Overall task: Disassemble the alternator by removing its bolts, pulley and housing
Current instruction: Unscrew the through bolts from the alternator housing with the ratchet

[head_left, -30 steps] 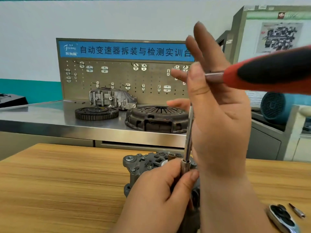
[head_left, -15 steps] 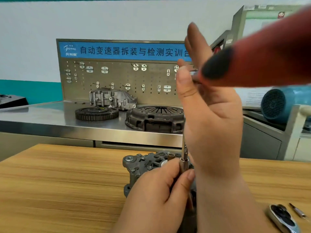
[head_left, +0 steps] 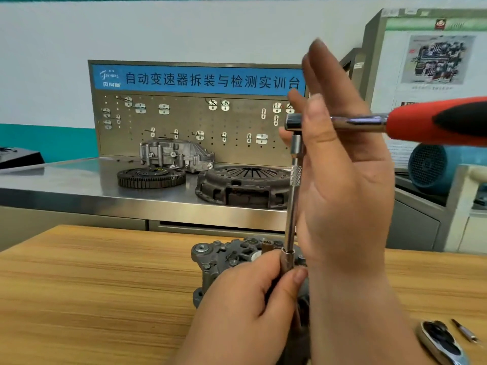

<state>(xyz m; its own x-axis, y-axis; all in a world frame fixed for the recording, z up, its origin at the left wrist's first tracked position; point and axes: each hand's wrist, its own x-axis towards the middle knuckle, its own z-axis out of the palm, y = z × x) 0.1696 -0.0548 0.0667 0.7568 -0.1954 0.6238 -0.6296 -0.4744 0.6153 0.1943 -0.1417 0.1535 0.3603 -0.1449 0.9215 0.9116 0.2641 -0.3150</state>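
Head view: left hand (head_left: pixel 245 299) pinches socket (head_left: pixel 287 262), half hiding alternator (head_left: pixel 224 256); right hand (head_left: pixel 347 206) straight-fingered

Left of the grey cast-metal alternator (head_left: pixel 224 256) you've got bare light wooden tabletop (head_left: pixel 92 285), wide open. Right above it the chrome extension bar (head_left: pixel 291 219) stands upright, with your left hand (head_left: pixel 245 299) pinching its base and your right hand (head_left: pixel 347 193) flat beside it. The red-and-black ratchet handle (head_left: pixel 434 122) bars the upper right. Low right, a chrome-and-black tool (head_left: pixel 440 341) and a thin metal bit (head_left: pixel 465 334) lie on the wood.
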